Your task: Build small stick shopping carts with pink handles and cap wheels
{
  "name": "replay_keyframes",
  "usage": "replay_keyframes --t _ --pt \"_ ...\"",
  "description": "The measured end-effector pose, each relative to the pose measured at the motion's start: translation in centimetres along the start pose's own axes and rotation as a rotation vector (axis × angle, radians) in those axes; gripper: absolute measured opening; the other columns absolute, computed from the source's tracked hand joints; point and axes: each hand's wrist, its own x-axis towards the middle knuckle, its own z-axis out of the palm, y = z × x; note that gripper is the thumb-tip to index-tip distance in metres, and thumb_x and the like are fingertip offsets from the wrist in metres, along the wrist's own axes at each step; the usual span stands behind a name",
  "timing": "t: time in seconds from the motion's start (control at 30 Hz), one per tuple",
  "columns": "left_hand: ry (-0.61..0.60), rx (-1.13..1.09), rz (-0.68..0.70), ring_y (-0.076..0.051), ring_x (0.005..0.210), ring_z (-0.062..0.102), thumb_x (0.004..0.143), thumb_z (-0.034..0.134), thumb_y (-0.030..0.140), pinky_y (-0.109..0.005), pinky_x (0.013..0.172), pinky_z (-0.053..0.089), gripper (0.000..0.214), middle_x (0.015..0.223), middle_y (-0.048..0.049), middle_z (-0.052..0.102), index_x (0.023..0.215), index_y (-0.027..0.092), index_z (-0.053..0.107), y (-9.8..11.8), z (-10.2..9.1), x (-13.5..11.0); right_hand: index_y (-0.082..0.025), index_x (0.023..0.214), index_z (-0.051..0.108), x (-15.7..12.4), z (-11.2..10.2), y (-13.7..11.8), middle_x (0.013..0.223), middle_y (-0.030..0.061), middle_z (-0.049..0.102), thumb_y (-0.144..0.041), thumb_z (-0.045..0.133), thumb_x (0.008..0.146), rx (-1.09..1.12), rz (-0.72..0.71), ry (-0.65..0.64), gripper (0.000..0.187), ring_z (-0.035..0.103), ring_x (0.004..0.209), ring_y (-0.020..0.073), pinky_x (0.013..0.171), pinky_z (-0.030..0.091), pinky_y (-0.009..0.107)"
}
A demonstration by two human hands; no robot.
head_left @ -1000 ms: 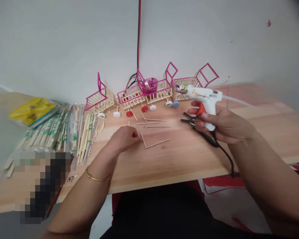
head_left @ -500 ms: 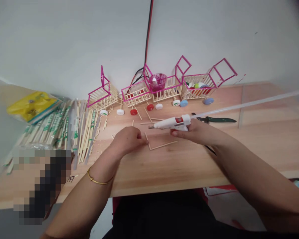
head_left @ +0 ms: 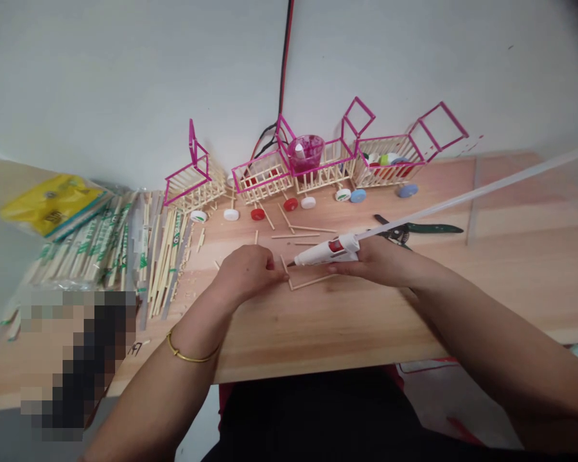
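My right hand grips a white glue gun with a long clear glue stick trailing from its back. Its nozzle points left and down at an L-shaped pair of thin wooden sticks lying on the wooden table. My left hand rests on the table with fingers curled, pinching the left end of those sticks right by the nozzle.
Several pink-and-wood stick carts with bottle-cap wheels stand along the wall. Green-handled pliers lie behind my right hand. Loose sticks and packs of chopsticks lie at the left, beside a yellow packet.
My right hand set the pliers down, turned the glue gun over and lowered its nozzle to the L-shaped sticks. My left hand stayed on the sticks.
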Motion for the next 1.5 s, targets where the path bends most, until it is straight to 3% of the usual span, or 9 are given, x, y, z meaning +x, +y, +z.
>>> replay_keyframes --t 0.27,0.93,1.5 --pt "0.021 0.0 0.01 -0.016 0.055 0.054 0.069 0.066 0.046 -0.028 0.05 0.029 0.028 0.059 -0.0025 0.064 0.059 0.02 0.065 0.02 0.14 -0.04 -0.022 0.09 0.07 0.09 0.23 -0.22 0.081 0.002 0.072 -0.045 0.059 0.082 -0.017 0.019 -0.018 0.027 0.063 0.072 0.0205 0.062 0.048 0.03" --pt "-0.019 0.011 -0.003 -0.018 0.06 0.054 0.07 0.065 0.049 -0.03 0.053 0.03 0.03 0.063 -0.0033 0.065 0.062 0.021 0.065 0.07 0.13 0.02 -0.023 0.088 0.072 0.2 0.49 -0.06 0.069 0.001 0.068 -0.046 0.062 0.081 -0.066 -0.006 0.048 0.026 0.061 0.066 0.0202 0.061 0.048 0.03" --pt "-0.052 0.023 -0.02 -0.018 0.063 0.055 0.07 0.063 0.054 -0.031 0.056 0.031 0.033 0.067 -0.0031 0.065 0.067 0.021 0.067 0.07 -0.05 -0.04 -0.02 0.09 0.071 0.26 0.17 -0.65 0.073 0.0029 0.069 -0.045 0.059 0.082 -0.053 0.051 -0.025 0.028 0.061 0.068 0.0199 0.061 0.046 0.029"
